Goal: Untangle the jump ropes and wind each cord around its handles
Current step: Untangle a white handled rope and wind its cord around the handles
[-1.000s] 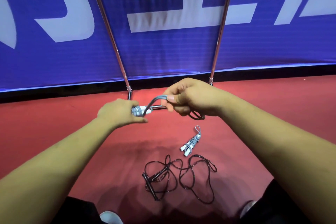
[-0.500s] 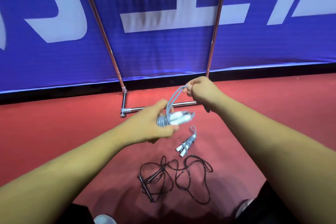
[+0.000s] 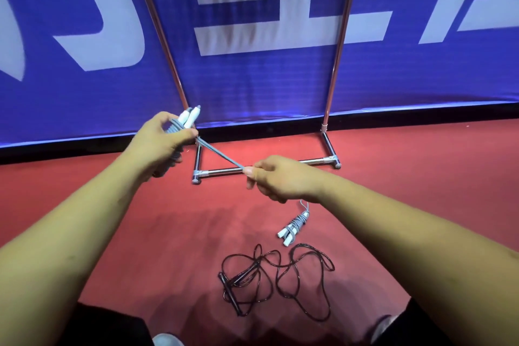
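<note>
My left hand (image 3: 161, 142) grips a grey jump rope's two white handles (image 3: 189, 116), held together with cord wound round them. From them a doubled grey cord (image 3: 222, 156) runs taut down to my right hand (image 3: 273, 177), which pinches its end. On the red floor lies a second grey rope (image 3: 293, 226), wound round its white handles. In front of it a black jump rope (image 3: 276, 275) lies in loose tangled loops, its black handles (image 3: 230, 289) at the left.
A chrome stand (image 3: 222, 171) with two upright poles and a floor bar stands just beyond my hands. Behind it hangs a blue banner (image 3: 252, 78) with white shapes. My dark trouser legs and shoes show at the bottom edge.
My left hand has risen to the left, tipping the handles upward. My right hand has come down and drawn the cord taut between the two hands.
</note>
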Demonstrator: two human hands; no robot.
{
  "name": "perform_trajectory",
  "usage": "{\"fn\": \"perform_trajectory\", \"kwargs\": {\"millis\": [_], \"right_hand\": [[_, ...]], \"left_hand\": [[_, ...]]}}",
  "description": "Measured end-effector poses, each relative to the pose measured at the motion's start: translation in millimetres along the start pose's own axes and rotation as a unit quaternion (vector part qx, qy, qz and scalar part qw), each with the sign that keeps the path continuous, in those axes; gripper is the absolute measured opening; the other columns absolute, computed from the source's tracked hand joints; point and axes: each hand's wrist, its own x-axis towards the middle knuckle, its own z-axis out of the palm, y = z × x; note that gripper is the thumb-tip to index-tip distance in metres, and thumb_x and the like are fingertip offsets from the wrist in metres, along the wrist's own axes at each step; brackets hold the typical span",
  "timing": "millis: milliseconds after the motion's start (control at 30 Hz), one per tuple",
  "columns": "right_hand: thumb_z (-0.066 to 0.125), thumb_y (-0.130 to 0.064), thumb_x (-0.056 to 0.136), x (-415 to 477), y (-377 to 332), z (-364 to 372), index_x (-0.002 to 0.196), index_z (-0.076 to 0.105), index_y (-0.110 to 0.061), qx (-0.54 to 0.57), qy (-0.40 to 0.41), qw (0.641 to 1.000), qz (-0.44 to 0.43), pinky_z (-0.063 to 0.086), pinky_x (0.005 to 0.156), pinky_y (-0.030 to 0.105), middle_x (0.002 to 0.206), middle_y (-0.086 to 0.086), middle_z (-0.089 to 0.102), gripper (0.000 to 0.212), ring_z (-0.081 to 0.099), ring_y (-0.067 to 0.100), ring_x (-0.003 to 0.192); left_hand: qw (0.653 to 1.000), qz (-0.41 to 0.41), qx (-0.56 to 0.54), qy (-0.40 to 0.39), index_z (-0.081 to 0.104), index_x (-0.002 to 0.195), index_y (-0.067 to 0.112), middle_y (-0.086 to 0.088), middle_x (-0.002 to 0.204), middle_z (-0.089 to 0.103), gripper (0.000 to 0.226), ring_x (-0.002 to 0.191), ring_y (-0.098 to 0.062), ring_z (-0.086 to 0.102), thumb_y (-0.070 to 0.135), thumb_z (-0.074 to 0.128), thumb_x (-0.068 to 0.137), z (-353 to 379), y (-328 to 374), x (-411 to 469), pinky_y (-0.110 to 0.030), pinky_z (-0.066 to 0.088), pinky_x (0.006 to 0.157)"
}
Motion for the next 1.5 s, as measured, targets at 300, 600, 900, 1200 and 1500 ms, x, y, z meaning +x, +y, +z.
{"fn": "perform_trajectory", "kwargs": {"millis": [300,600,900,1200,1500], "right_hand": [[0.053,-0.024,0.099,-9.2,-21.7,3.9,0.086,0.064,-0.015,-0.050,-0.005,0.998,-0.034,0.028,0.045,0.022,0.044,-0.009,0.037,0.020,0.032,0.011,0.039],[0.052,-0.022,0.099,-12.4,-29.0,-3.0,0.085,0.069,-0.011,-0.043,0.005,0.997,-0.057,0.027,0.044,0.022,0.046,-0.006,0.035,0.024,0.030,0.012,0.043],[0.051,-0.016,0.098,-6.1,-25.2,-38.3,0.071,0.065,-0.012,0.002,0.157,0.986,-0.063,0.024,0.043,0.021,0.041,-0.009,0.032,0.030,0.025,0.013,0.041],[0.051,-0.013,0.098,6.3,5.5,-49.9,0.076,0.064,-0.011,0.053,0.172,0.984,-0.003,0.020,0.045,0.021,0.048,-0.001,0.034,0.026,0.025,0.014,0.044],[0.052,-0.024,0.100,9.4,18.9,-34.9,0.080,0.061,-0.011,0.098,0.048,0.994,-0.019,0.030,0.047,0.021,0.057,0.000,0.046,0.026,0.036,0.010,0.043]], "left_hand": [[0.936,0.101,0.331,-0.066,0.054,0.103,0.024,-0.004,0.078,0.060,0.027,0.059,-0.027,0.063,0.034,0.072,0.087,4.9,-14.0,2.6,-0.025,0.041,0.049],[0.852,0.125,0.465,-0.205,0.057,0.123,0.030,0.003,0.106,0.065,0.043,0.093,-0.020,0.057,0.036,0.074,0.085,17.1,-21.2,6.4,-0.031,0.045,0.080],[0.821,0.217,0.455,-0.269,0.054,0.073,0.042,0.009,0.056,0.047,0.048,0.054,-0.011,0.043,0.088,0.056,0.061,66.1,-0.6,-51.3,-0.030,0.037,0.052],[0.935,0.188,0.148,-0.262,0.054,0.100,0.025,0.001,0.060,0.060,0.029,0.045,-0.024,0.052,0.037,0.075,0.083,72.6,23.5,-70.6,-0.030,0.044,0.044],[0.967,0.072,-0.181,-0.164,0.061,0.091,0.020,-0.008,0.070,0.057,0.016,0.046,-0.022,0.047,0.035,0.065,0.086,52.4,29.9,-49.5,-0.027,0.042,0.045]]}}
